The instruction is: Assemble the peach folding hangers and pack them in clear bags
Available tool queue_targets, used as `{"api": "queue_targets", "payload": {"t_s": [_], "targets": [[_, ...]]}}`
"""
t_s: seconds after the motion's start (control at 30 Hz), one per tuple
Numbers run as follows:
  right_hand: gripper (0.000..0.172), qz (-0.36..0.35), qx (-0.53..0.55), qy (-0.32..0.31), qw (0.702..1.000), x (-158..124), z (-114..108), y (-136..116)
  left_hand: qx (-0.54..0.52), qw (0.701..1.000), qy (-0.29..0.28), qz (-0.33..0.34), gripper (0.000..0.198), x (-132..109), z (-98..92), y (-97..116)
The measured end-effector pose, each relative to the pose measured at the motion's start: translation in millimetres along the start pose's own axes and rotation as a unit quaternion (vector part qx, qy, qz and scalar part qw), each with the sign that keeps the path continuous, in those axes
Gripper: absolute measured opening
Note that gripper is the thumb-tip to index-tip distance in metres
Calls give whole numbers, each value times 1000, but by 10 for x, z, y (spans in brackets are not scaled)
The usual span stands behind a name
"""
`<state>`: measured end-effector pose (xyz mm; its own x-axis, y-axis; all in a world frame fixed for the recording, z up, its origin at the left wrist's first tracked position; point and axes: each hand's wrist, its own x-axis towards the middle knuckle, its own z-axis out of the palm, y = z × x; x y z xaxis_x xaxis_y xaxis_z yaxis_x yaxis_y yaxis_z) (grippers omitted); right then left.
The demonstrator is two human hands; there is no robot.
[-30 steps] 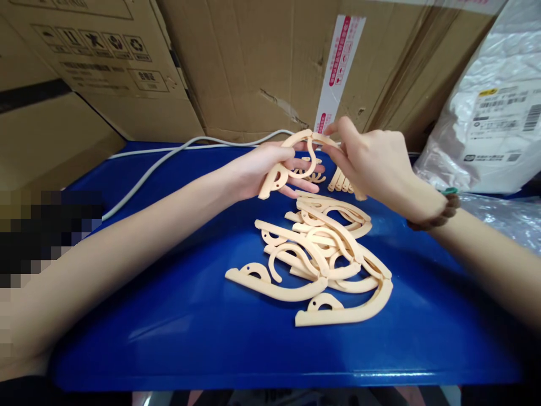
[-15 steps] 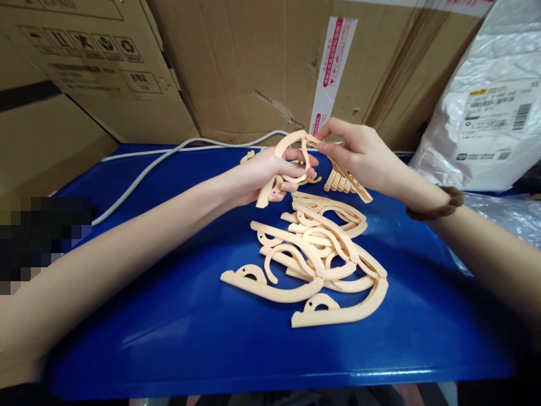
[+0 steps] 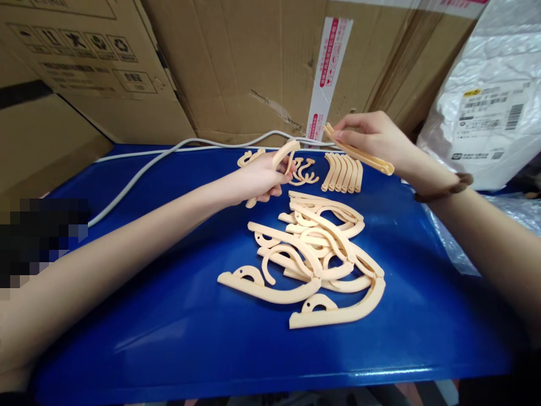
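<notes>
My left hand (image 3: 262, 179) is wrapped round a cream plastic folding-hanger arm (image 3: 287, 153), with a thinner piece showing beside it; part of both is hidden by the hand. Higher and to the right, my right hand (image 3: 374, 132) pinches a second, long hanger arm (image 3: 366, 159) near its left end. The two held arms are apart. Below the hands lies a heap of joined folding hangers (image 3: 270, 292), overlapping one another. Loose hooks (image 3: 305, 172) lie just right of my left hand. A row of slim curved hanger arms (image 3: 341, 173) lies under my right hand.
Everything lies on a glossy blue table (image 3: 177, 338). A white cable (image 3: 147, 169) runs along its back left. Cardboard boxes (image 3: 236, 73) wall off the back. A white plastic parcel (image 3: 486, 129) stands at the back right, with clear film (image 3: 460, 242) below it.
The two held pieces, touching before, are now separated. My right hand has moved right with its hanger arm, which has swung flatter. My left hand has turned and shifted slightly left.
</notes>
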<state>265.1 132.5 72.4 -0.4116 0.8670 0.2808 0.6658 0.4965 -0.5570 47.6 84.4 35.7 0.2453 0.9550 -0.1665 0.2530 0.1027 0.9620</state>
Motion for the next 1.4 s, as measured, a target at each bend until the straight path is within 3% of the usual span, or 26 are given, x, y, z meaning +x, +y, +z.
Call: {"api": "queue_targets", "payload": {"t_s": [0.1, 0.2, 0.4, 0.67, 0.93, 1.13, 1.23, 1.3, 1.4], "targets": [[14, 72, -139, 5, 988, 80, -124, 179, -8, 1000, 8, -13, 19, 43, -18, -28], [17, 148, -254, -20, 956, 104, -186, 349, -9, 1000, 18, -11, 18, 59, -17, -15], [34, 236, -319, -59, 916, 44, -117, 550, 14, 1000, 9, 6, 10, 37, 6, -17], [20, 240, -348, -61, 904, 47, -76, 647, 9, 1000, 9, 10, 17, 45, -9, -43], [12, 227, -349, -63, 907, 48, -67, 624, -92, 996, -3, -22, 37, 106, -10, -91], [23, 173, -354, 33, 918, 1, -39, 407, -72, 994, 37, 66, 39, 82, -62, -56], [48, 108, -266, 6, 958, -6, 76, 157, -55, 993, 58, 86, 33, 65, -66, -49], [63, 49, -26, -75, 996, -36, 200, -31, -59, 992, 61, 92, 27, 63, -47, -57], [44, -29, 145, -97, 984, -112, 363, -240, -64, 991, 55, 101, 24, 70, -5, -62]]}}
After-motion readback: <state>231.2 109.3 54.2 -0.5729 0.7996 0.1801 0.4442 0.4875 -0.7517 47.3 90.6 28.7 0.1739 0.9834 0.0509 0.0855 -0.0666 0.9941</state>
